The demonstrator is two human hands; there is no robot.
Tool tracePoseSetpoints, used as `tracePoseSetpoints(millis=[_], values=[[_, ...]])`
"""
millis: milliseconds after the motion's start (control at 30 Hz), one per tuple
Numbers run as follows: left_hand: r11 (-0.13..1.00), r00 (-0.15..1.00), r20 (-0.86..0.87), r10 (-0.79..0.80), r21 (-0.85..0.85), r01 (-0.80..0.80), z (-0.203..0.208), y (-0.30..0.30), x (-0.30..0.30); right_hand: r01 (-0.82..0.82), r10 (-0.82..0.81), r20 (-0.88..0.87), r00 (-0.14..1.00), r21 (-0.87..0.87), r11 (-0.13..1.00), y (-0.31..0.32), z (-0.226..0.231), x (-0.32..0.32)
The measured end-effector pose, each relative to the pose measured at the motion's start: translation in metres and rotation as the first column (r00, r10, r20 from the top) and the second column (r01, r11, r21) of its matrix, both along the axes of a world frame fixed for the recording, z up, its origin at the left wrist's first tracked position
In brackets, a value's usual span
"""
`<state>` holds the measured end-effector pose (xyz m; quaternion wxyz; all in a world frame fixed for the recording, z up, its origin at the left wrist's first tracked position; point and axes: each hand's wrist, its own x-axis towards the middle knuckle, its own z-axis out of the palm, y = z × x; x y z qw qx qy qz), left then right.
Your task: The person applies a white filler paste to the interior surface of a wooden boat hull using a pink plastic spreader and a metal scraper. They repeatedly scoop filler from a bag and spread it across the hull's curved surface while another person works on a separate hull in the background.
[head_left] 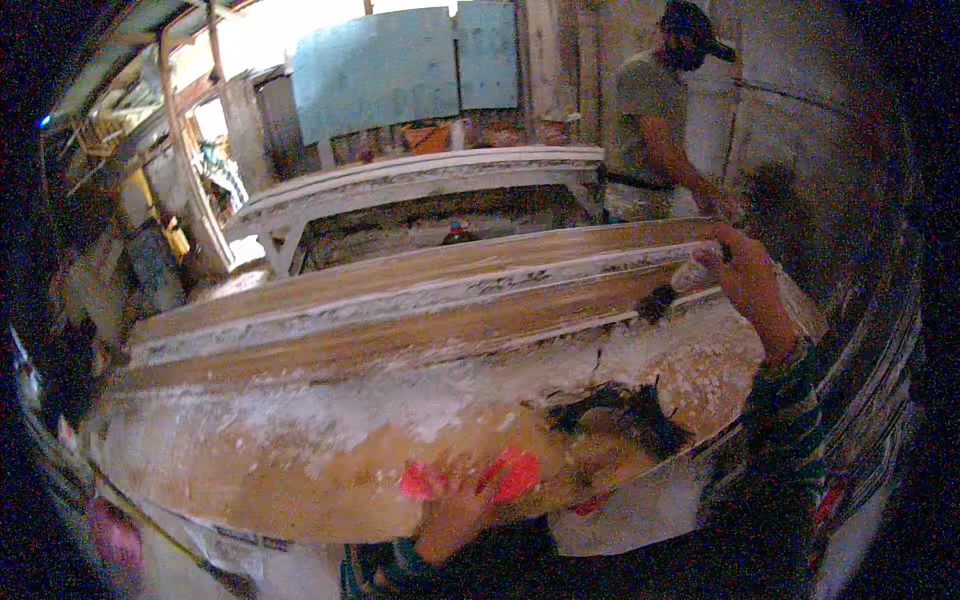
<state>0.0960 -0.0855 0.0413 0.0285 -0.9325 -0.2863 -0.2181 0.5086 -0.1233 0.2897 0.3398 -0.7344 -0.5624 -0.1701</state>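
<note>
A broad brown wooden panel smeared with whitish powder (pixel 300 440) lies right in front of the person, its long axis running left to right and rising slightly toward the right. Its near edge bows toward the person's body; its far side meets long brown and off-white wooden strips (pixel 420 282) set parallel to it. Beyond these, a gap separates them from a long pale bench with a chipped edge (pixel 430 172). Bare panel surface stretches left of the hands.

The left hand (pixel 452 508) rests near the front edge, fingers slightly spread over a bright red, thin, soft-looking piece (pixel 515 474) that shows on both sides; whether it grips or only presses cannot be told. A ragged dark fibrous patch (pixel 625 412) lies to its right. The right hand (pixel 748 275) reaches to the strips' right end, fingers bent; its grip is unclear. Near it, a co-worker's arm (pixel 675 155) reaches down.
</note>
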Motion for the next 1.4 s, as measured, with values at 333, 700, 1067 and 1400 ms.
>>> tracePoseSetpoints(millis=[333, 700, 1067, 1400], values=[[0.901, 0.478, 0.837, 0.265, -0.392, 0.185, -0.048, -0.033, -0.100, -0.424, 0.470, 0.119, 0.875, -0.281, 0.861, 0.060, -0.108, -0.259], [0.805, -0.238, 0.826, 0.511, -0.363, 0.470, -0.030, 0.045, -0.195, -0.292, 0.282, -0.083, 0.956, -0.377, 0.879, 0.002, -0.205, -0.336], [0.791, 0.141, 0.786, 0.601, -0.611, 0.035, -0.041, 0.067, -0.183, -0.234, 0.178, -0.153, 0.972, -0.689, 0.686, -0.025, -0.200, -0.325], [0.725, 0.145, 0.742, 0.654, -0.670, 0.158, -0.050, 0.066, -0.192, -0.221, 0.268, -0.033, 0.963, -0.664, 0.714, 0.042, -0.207, -0.324]])
